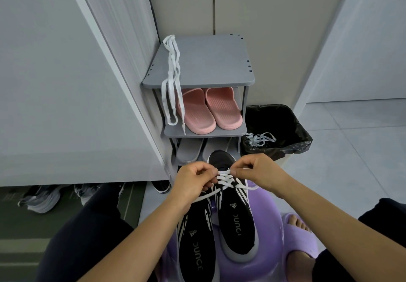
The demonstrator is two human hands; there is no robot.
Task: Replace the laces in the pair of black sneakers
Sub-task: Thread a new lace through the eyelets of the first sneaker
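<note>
Relacing station, seen from above.
Two black knit sneakers with white stripes (pixel 237 222) lie side by side on a purple plastic stool (pixel 270 233). The left hand (pixel 193 178) and right hand (pixel 257 169) each pinch, apparently, the flat white lace (pixel 226 181) threaded across the right-side shoe. Beyond, spare white laces (pixel 172 77) drape off a grey plastic shoe rack (pixel 211 61).

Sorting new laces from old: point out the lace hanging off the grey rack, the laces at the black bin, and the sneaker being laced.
hanging lace (pixel 171 61), head view, upper stretch of strand
bin laces (pixel 259 139), head view, middle of tangle
laced sneaker (pixel 236 222), head view, printed insole
</note>
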